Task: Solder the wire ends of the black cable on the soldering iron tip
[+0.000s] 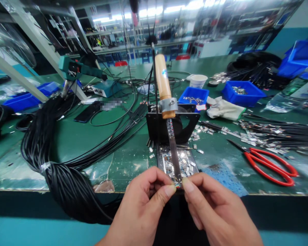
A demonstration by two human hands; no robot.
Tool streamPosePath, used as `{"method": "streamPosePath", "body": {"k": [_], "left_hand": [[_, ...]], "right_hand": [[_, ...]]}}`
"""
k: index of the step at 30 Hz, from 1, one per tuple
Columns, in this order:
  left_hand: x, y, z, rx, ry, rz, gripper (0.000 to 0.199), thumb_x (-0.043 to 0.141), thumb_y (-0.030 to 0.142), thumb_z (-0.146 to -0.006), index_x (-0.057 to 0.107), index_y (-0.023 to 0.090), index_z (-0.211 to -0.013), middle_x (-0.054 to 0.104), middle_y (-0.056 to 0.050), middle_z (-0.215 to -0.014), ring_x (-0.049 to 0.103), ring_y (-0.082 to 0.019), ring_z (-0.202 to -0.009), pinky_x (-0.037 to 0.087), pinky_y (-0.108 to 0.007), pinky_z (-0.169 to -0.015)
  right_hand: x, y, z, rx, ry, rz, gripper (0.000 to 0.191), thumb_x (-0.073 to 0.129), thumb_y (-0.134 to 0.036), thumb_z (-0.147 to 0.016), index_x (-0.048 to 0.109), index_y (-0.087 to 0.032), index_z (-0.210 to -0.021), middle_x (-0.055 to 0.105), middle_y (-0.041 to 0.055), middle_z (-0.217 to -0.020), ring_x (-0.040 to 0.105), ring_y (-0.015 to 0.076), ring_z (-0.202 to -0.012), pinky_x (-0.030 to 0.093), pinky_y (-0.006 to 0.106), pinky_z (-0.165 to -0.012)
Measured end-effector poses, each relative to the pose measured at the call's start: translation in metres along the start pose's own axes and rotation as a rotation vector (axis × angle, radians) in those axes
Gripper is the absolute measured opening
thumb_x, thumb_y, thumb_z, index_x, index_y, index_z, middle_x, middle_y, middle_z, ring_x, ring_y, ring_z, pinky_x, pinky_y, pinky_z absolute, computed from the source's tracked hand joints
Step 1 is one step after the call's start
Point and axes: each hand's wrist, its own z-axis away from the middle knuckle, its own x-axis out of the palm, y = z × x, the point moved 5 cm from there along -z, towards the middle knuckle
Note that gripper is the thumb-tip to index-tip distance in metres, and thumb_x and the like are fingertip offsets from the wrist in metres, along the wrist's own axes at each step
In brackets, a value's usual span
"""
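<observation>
A soldering iron point(163, 77) with a wooden handle is clamped in a black stand point(154, 128), its long dark shaft slanting down toward me. Close to the tip, my left hand point(146, 201) is closed, thumb and forefinger pinched around something tiny with a few coloured specks. On the other side of the tip, my right hand point(213, 208) also pinches with thumb and forefinger; what it holds is hidden by the fingers. Beneath the shaft, many small metal connector shells point(187, 164) lie scattered on a plate, partly covered by my fingers.
Red-handled scissors point(270, 165) and a blue sponge-like pad point(224, 176) lie to the right. A thick bundle of black cables point(51, 164) hangs over the left table edge. Behind are blue bins point(242, 94), a white glove point(224, 108) and a teal heat gun point(77, 70).
</observation>
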Motion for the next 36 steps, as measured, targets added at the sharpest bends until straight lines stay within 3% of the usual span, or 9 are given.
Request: {"method": "streamPosePath", "body": {"k": [6, 26, 32, 36], "left_hand": [[-0.0005, 0.0016, -0.0007, 0.021, -0.004, -0.011, 0.023, 0.067, 0.040, -0.098, 0.063, 0.021, -0.084, 0.060, 0.003, -0.078, 0.050, -0.017, -0.074, 0.040, -0.029, -0.069], [0.0005, -0.0024, 0.0014, 0.009, -0.001, 0.011, 0.022, 0.065, 0.039, -0.100, 0.064, 0.021, -0.087, 0.060, 0.002, -0.080, 0.052, -0.018, -0.078, 0.041, -0.029, -0.072], [0.0006, -0.0021, 0.0009, 0.026, 0.007, 0.016, 0.023, 0.065, 0.039, -0.100, 0.063, 0.021, -0.086, 0.061, 0.002, -0.080, 0.052, -0.018, -0.077, 0.041, -0.029, -0.072], [0.0012, -0.0021, 0.0012, 0.023, 0.006, 0.018, 0.024, 0.065, 0.040, -0.100, 0.063, 0.021, -0.085, 0.059, 0.002, -0.079, 0.051, -0.018, -0.077, 0.041, -0.030, -0.072]], "right_hand": [[0.0003, 0.0019, 0.0015, -0.010, -0.014, -0.008, 0.040, 0.058, -0.060, -0.100, 0.068, -0.023, -0.091, 0.049, -0.0072, -0.055, 0.045, 0.0108, -0.051, 0.040, 0.021, -0.049], [0.0022, -0.0032, 0.0020, 0.039, 0.002, -0.008, 0.045, 0.059, -0.062, -0.098, 0.066, -0.024, -0.075, 0.047, -0.0064, -0.053, 0.043, 0.0118, -0.050, 0.037, 0.024, -0.049], [0.0023, -0.0067, 0.0042, 0.096, 0.100, -0.055, 0.046, 0.064, -0.063, -0.094, 0.064, -0.024, -0.071, 0.045, -0.0074, -0.052, 0.039, 0.0107, -0.050, 0.033, 0.025, -0.050], [0.0035, -0.0056, 0.0005, 0.050, 0.011, -0.020, 0.047, 0.060, -0.064, -0.096, 0.066, -0.023, -0.075, 0.046, -0.0067, -0.052, 0.041, 0.0110, -0.048, 0.035, 0.024, -0.047]]}}
